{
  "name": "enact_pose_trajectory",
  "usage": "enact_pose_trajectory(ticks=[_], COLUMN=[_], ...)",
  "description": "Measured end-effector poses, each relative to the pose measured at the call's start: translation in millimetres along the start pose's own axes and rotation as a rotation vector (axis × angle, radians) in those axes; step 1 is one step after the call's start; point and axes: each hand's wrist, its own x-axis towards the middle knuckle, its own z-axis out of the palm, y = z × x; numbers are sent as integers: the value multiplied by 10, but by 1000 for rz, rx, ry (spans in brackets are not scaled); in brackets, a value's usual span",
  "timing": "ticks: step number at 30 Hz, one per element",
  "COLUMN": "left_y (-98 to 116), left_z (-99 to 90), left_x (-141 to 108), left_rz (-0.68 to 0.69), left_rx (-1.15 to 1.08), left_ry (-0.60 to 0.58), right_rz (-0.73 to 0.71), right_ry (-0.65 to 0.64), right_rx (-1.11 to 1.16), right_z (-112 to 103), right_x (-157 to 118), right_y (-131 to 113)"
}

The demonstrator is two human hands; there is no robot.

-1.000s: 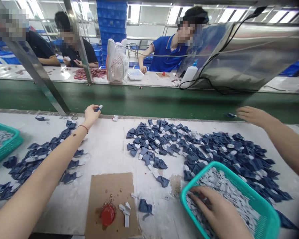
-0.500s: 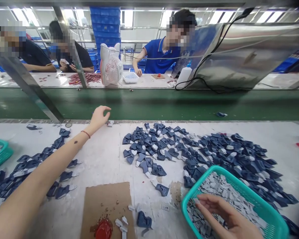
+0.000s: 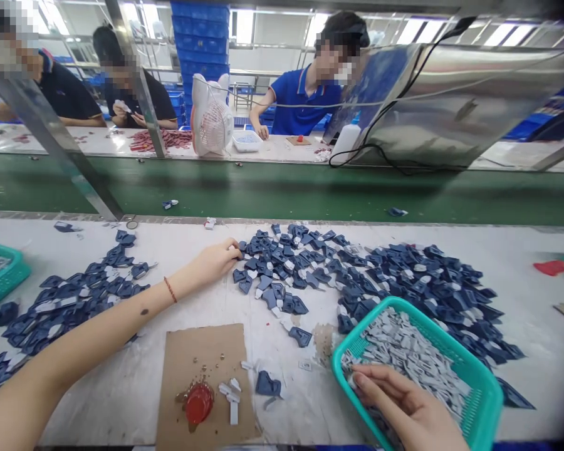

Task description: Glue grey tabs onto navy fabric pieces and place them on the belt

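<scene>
At the left edge of a heap of navy blue plastic pieces [image 3: 291, 257], my left hand [image 3: 219, 262] has its fingertips closed on a navy piece [image 3: 242, 247], mostly hidden by the fingers. My right hand [image 3: 404, 404] is over the left part of a teal basket [image 3: 491, 401] and pinches a small grey piece [image 3: 351, 379] between thumb and forefinger. Many small flat grey pieces [image 3: 418, 351] fill the basket. A single navy piece [image 3: 267, 383] lies between the basket and a cardboard sheet [image 3: 178, 357].
A red cap [image 3: 199, 404] sits in spilled liquid on the cardboard, beside loose grey pieces [image 3: 230, 394]. More navy pieces [image 3: 84, 288] and another teal basket [image 3: 19, 269] are at left. Beyond the table runs a green belt [image 3: 272, 191]; a metal post [image 3: 70, 144] stands at left. Co-workers sit opposite.
My left hand has moved from the table's far edge right and nearer, to the navy heap. A navy piece now lies on the green belt at left. My right hand has shifted slightly left in the basket.
</scene>
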Motion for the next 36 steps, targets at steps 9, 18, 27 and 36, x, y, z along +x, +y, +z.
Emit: enact_pose_trajectory(ticks=[9,18,27,36], left_y=[-73,-100,0,492], left_z=[-15,-28,-101,-491], left_x=[-213,-337,-599,-935], left_rz=[1,-141,-481,-638], left_rx=[-28,-302,-739,-1353], left_ry=[22,89,186,251], right_rz=[-10,-69,-154,-402], right_ry=[-151,-163,-263,-9], right_rx=[1,-131,-331,-193], right_z=[-29,-96,-168,248], right_x=[30,-108,117,-166], right_y=[-110,-154,-125,-173])
